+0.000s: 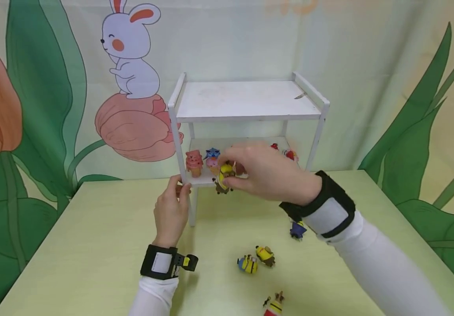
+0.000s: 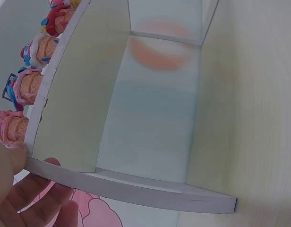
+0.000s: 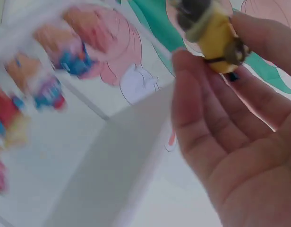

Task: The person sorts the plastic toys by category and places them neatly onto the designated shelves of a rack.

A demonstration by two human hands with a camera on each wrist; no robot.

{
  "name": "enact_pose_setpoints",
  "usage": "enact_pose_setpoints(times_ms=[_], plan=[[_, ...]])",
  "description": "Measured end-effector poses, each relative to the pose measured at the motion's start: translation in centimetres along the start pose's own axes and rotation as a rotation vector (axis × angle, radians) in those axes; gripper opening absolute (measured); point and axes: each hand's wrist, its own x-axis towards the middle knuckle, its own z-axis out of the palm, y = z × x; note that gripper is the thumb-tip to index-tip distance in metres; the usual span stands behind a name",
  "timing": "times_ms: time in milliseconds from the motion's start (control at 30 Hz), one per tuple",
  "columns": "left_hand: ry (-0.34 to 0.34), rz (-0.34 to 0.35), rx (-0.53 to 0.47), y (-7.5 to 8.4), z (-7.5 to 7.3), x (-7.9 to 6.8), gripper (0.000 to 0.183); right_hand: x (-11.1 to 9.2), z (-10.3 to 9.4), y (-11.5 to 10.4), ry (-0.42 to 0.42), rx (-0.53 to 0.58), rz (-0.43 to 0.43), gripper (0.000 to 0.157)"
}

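In the head view my right hand point(image 1: 270, 173) pinches a small yellow minion figurine point(image 1: 223, 177) between thumb and fingers, in front of the lower board of a white two-tier shelf point(image 1: 246, 98). The right wrist view shows the yellow body of this figurine point(image 3: 216, 47) with a dark band and a grey-brown end. My left hand point(image 1: 171, 213) holds the shelf's left front post, thumb near the board's corner. On the lower board stand a pink ice-cream-cone figurine point(image 1: 194, 163) and a blue-topped cone figurine point(image 1: 212, 160); my right hand partly hides others in the row.
On the pale yellow-green table point(image 1: 104, 228) lie a blue-and-yellow figurine point(image 1: 247, 264), a yellow-and-brown figurine point(image 1: 265, 256), a dark blue figurine point(image 1: 297, 230) and a red-and-yellow figurine point(image 1: 274, 306). Behind the shelf hangs a curtain point(image 1: 227, 44) printed with a rabbit and plants.
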Motion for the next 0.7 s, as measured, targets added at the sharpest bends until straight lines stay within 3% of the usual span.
enact_pose_setpoints(times_ms=[167, 333, 500, 700], plan=[[-0.003, -0.001, 0.008, -0.1, 0.0, 0.1, 0.027, 3.4, -3.9, 0.2, 0.013, -0.037, -0.026, 0.023], [0.004, 0.006, 0.008, -0.1, 0.1, 0.1, 0.026, 7.0, -6.5, 0.6, 0.037, -0.067, 0.036, 0.021], [-0.001, 0.010, 0.004, -0.1, 0.1, 0.1, 0.026, 10.1, -7.3, 1.2, 0.051, -0.115, 0.139, 0.016], [0.002, 0.003, 0.002, 0.0, 0.0, 0.1, 0.026, 12.8, -6.4, 0.9, 0.000, -0.198, 0.238, 0.019]])
